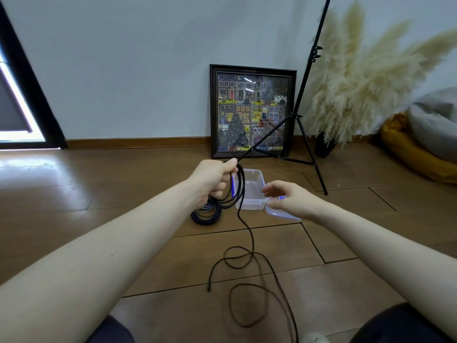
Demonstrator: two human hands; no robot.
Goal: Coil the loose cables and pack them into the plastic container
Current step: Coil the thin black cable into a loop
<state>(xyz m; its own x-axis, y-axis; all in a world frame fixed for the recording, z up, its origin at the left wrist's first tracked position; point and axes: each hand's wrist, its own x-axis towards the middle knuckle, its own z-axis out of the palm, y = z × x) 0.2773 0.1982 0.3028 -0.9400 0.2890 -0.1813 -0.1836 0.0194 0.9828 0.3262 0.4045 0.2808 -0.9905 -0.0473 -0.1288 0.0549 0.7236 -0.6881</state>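
Left hand (214, 178), centre frame, arm outstretched, grips loops of dark cable (248, 233); its tail trails over the floor (99, 206) below. Right hand (288, 196) hovers, fingers relaxed, holding nothing, beside the clear container (249, 191).

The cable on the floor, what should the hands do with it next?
Probably the open right hand should grab the hanging cable and bring another loop to the left hand, which already holds a few loops; much cable lies loose on the floor.
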